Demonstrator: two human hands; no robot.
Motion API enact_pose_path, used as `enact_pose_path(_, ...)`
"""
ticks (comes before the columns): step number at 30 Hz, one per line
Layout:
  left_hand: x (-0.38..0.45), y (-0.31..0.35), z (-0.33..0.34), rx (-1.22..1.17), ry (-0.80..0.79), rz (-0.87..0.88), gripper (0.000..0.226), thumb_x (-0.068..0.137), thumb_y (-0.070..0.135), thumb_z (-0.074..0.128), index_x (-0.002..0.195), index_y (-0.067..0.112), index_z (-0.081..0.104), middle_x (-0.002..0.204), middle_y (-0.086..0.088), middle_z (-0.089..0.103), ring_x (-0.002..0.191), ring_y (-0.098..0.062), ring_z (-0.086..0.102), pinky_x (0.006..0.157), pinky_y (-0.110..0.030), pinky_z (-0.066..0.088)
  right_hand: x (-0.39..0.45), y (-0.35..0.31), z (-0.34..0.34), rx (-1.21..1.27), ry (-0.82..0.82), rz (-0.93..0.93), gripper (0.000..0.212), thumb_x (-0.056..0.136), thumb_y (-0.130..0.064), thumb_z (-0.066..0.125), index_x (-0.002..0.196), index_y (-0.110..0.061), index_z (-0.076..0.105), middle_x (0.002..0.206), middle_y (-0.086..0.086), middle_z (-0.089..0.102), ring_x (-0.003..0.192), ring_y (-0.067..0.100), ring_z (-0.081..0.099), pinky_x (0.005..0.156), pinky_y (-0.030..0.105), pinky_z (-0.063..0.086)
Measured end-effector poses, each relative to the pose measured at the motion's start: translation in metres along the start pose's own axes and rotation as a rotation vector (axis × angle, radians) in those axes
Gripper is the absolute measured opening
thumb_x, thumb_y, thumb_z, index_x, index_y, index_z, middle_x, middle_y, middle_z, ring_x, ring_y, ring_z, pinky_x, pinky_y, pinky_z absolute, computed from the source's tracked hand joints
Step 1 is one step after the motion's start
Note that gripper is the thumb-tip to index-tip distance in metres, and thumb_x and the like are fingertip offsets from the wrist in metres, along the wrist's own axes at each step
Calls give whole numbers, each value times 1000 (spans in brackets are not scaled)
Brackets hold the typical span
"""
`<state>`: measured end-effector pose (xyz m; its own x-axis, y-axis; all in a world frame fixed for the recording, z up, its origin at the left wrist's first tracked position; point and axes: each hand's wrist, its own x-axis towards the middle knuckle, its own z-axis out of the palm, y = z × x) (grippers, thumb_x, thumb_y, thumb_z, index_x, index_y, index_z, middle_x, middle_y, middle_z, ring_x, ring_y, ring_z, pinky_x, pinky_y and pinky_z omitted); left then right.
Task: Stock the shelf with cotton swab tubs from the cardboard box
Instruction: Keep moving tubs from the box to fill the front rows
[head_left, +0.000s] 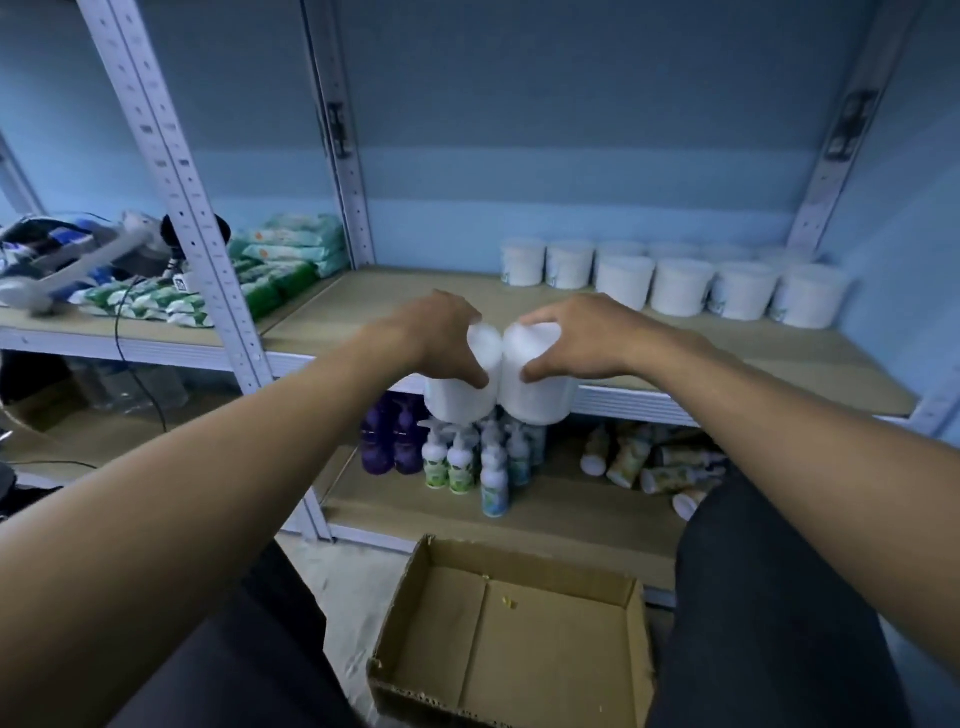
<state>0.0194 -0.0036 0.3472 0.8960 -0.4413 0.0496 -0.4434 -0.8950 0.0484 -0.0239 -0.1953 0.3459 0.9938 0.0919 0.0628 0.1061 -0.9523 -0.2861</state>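
L hand (434, 338) & R hand (582, 340) each gripping a white tub (457, 400), (535, 395), fingers curled round, tubs touching, at shelf (727, 358) front edge, above open box (519, 644).

The fingers (457, 312) of the left hand (434, 338) curl over the far side of the left tub (460, 397), out of sight, and those of the right hand (582, 338) hide likewise behind the right tub (535, 395). Labels on the shelved tubs (680, 286) are too small to read. The cardboard box (511, 634) is cut off by the near edge. The clutter (62, 254) far left is blurred.
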Motion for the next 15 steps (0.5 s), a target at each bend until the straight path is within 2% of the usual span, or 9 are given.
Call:
enact_pose_path(6,41,17,-25,-17,5,19,83,72,52,77,143,21,49,142,-1,53,128,-23,51,102,-37,46,25,18,-32,25,27,75,80,70,-51,81,143,-38,51,149,-7,49,131,18,49,96,31,46)
enact_pose_path(11,77,28,-17,-5,-34,26,84,71,54,76,144,23,47,144,0,51,128,-23,50,102,-38,46,44,41,-32,67,-15,138,80,72,-47,82,144,-35,49,148,-4,48,128,21,51,92,31,48)
enact_pose_path(15,101,31,-5,-13,-62,33,88,71,51,79,147,24,43,148,0,46,132,-22,47,105,-36,43,59,54,-24,23,-29,165,85,71,-48,83,146,-30,47,149,-3,47,129,22,51,98,34,48)
